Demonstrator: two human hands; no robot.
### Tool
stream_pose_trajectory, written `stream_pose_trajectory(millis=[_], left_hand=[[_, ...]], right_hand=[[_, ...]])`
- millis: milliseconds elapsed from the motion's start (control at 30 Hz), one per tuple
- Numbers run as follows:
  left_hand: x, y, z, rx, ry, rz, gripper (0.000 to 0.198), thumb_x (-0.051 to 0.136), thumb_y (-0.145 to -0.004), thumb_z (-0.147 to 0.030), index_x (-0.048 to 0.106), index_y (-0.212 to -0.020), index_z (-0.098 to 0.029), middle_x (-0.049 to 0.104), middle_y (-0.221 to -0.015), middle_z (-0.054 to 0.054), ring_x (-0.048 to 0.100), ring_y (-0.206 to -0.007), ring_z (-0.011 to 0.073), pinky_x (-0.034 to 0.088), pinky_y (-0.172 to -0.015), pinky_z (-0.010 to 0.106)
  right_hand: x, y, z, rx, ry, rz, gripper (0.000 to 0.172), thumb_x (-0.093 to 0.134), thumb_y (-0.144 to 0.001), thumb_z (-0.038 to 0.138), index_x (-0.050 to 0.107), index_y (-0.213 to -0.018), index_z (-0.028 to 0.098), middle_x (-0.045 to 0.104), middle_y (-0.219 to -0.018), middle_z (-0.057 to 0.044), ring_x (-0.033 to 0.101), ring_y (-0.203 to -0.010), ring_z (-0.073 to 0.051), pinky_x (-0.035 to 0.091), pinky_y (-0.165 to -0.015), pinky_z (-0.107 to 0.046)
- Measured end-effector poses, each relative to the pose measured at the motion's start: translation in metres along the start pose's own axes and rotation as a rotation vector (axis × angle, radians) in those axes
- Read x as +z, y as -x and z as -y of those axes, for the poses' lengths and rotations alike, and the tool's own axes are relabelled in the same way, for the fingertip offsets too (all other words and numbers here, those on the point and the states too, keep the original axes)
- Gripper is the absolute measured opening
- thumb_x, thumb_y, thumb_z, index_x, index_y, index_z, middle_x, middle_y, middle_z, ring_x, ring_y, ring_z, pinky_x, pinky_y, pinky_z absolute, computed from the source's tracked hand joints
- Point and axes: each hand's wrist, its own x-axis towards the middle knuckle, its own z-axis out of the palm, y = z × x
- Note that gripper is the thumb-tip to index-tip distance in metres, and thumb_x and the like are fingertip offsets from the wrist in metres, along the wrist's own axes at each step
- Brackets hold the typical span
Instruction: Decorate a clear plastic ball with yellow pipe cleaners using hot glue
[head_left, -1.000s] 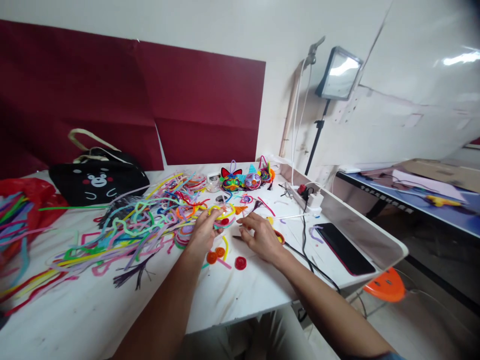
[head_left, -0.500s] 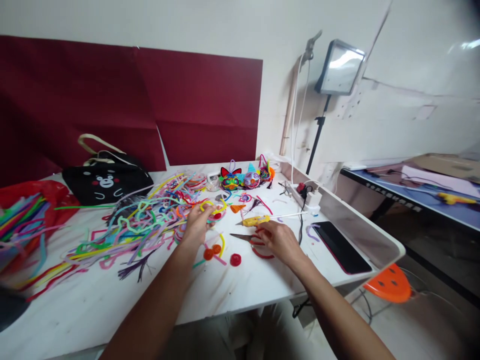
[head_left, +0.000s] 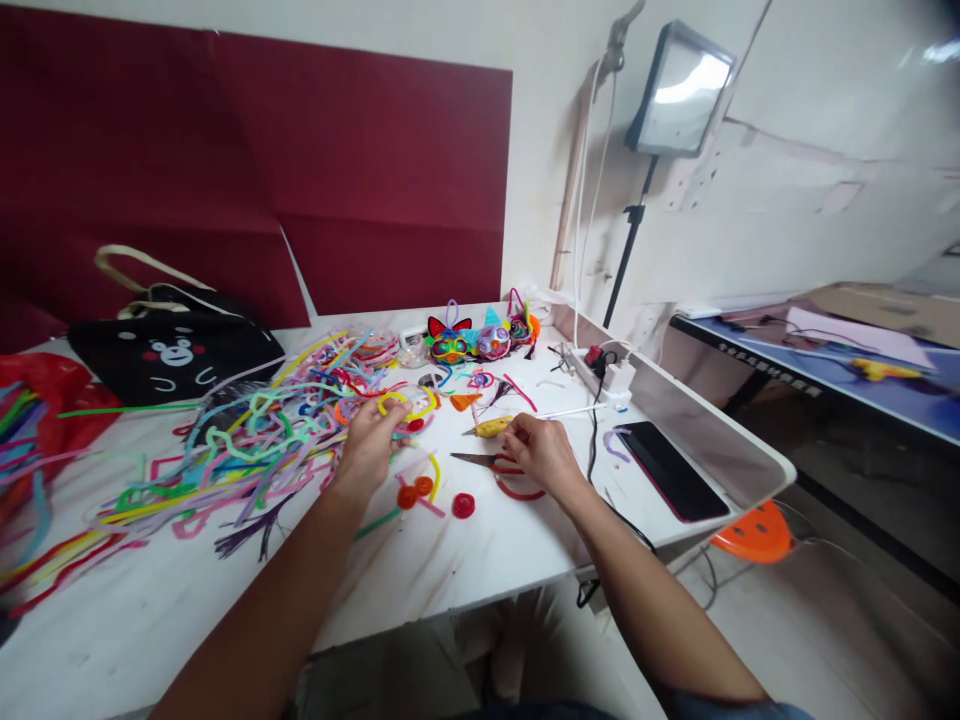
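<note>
My left hand pinches a bent yellow pipe cleaner between thumb and fingers, at the right edge of a heap of coloured pipe cleaners. A small red coil shows just beside those fingertips. My right hand is closed at the rear of a yellow glue gun; its handle is hidden behind the fingers. From the gun's back a white glue stick reaches right. Red-handled scissors lie under this hand. Nearer me are two orange coils and a red coil.
Colourful finished figures stand at the back. On the right are a phone, a power strip and a black cable. A black bag and a red plastic bag sit left. A raised panel edges the right side.
My view has turned slightly, so the table's things appear farther left and higher. My right hand has lifted a little; the glue gun and scissors keep their places on the table.
</note>
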Motion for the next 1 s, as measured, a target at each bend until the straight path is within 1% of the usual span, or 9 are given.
stream_pose_trajectory(millis=[100, 233, 333, 533, 667, 733, 800, 900, 1000], left_hand=[[-0.005, 0.002, 0.008, -0.038, 0.076, 0.026, 0.043, 0.086, -0.048, -0.033, 0.053, -0.074, -0.02, 0.055, -0.076, -0.004, 0.055, -0.063, 0.011, 0.046, -0.049, 0.021], [-0.008, 0.003, 0.014, -0.072, 0.146, 0.041, 0.046, 0.088, -0.049, -0.033, 0.052, -0.075, -0.021, 0.056, -0.08, -0.005, 0.054, -0.064, 0.0102, 0.047, -0.049, 0.021], [-0.009, 0.003, 0.014, -0.094, 0.185, 0.046, 0.046, 0.088, -0.049, -0.031, 0.052, -0.076, -0.021, 0.054, -0.078, -0.005, 0.053, -0.063, 0.0103, 0.045, -0.046, 0.021], [-0.009, 0.005, 0.013, -0.119, 0.237, 0.076, 0.042, 0.086, -0.051, -0.028, 0.051, -0.074, -0.019, 0.051, -0.078, -0.005, 0.052, -0.065, 0.0096, 0.045, -0.046, 0.02], [-0.01, 0.005, 0.014, -0.127, 0.28, 0.106, 0.041, 0.086, -0.052, -0.026, 0.053, -0.075, -0.019, 0.051, -0.077, -0.005, 0.052, -0.064, 0.0091, 0.043, -0.045, 0.02], [-0.01, 0.005, 0.015, -0.139, 0.286, 0.11, 0.04, 0.086, -0.052, -0.026, 0.054, -0.076, -0.019, 0.052, -0.077, -0.005, 0.052, -0.063, 0.0092, 0.043, -0.044, 0.02], [-0.009, 0.005, 0.015, -0.148, 0.281, 0.103, 0.04, 0.086, -0.053, -0.025, 0.054, -0.076, -0.019, 0.052, -0.075, -0.005, 0.052, -0.063, 0.0095, 0.043, -0.044, 0.02], [-0.008, 0.005, 0.014, -0.152, 0.277, 0.084, 0.039, 0.086, -0.052, -0.025, 0.054, -0.074, -0.019, 0.052, -0.074, -0.006, 0.051, -0.063, 0.0097, 0.043, -0.044, 0.021], [-0.007, 0.006, 0.012, -0.161, 0.268, 0.076, 0.039, 0.086, -0.051, -0.025, 0.053, -0.073, -0.019, 0.053, -0.074, -0.005, 0.052, -0.063, 0.0103, 0.043, -0.044, 0.021]], right_hand=[[0.004, -0.005, -0.003, 0.061, -0.143, -0.03, 0.011, 0.061, -0.088, 0.02, 0.062, -0.077, 0.019, 0.072, -0.069, -0.002, 0.067, -0.062, -0.016, 0.044, -0.058, -0.023], [0.003, -0.008, -0.004, 0.122, -0.243, -0.059, 0.013, 0.063, -0.086, 0.026, 0.062, -0.075, 0.02, 0.072, -0.066, -0.001, 0.066, -0.058, -0.016, 0.045, -0.056, -0.023], [0.001, -0.006, -0.006, 0.117, -0.229, -0.039, 0.015, 0.063, -0.084, 0.028, 0.061, -0.071, 0.02, 0.072, -0.066, -0.002, 0.065, -0.058, -0.016, 0.045, -0.056, -0.023], [0.003, 0.004, -0.006, 0.105, -0.149, 0.024, 0.018, 0.064, -0.082, 0.028, 0.058, -0.067, 0.02, 0.068, -0.064, -0.001, 0.06, -0.057, -0.015, 0.04, -0.055, -0.023], [0.005, 0.014, 0.0, 0.037, -0.175, 0.086, 0.018, 0.063, -0.086, 0.026, 0.058, -0.07, 0.02, 0.064, -0.062, 0.0, 0.056, -0.055, -0.013, 0.038, -0.055, -0.023], [0.006, 0.019, 0.005, -0.036, -0.129, 0.147, 0.016, 0.063, -0.088, 0.023, 0.06, -0.072, 0.019, 0.063, -0.062, 0.001, 0.054, -0.056, -0.013, 0.038, -0.057, -0.024], [0.007, 0.025, 0.009, -0.108, -0.06, 0.19, 0.015, 0.062, -0.088, 0.018, 0.062, -0.074, 0.019, 0.065, -0.065, -0.001, 0.056, -0.059, -0.014, 0.039, -0.061, -0.025], [0.008, 0.034, 0.009, -0.178, 0.033, 0.195, 0.014, 0.057, -0.09, 0.013, 0.062, -0.079, 0.018, 0.069, -0.073, -0.004, 0.061, -0.065, -0.017, 0.041, -0.065, -0.026], [0.007, 0.041, 0.003, -0.203, 0.077, 0.181, 0.016, 0.051, -0.092, 0.012, 0.063, -0.083, 0.018, 0.071, -0.079, -0.007, 0.065, -0.07, -0.018, 0.044, -0.066, -0.027]])
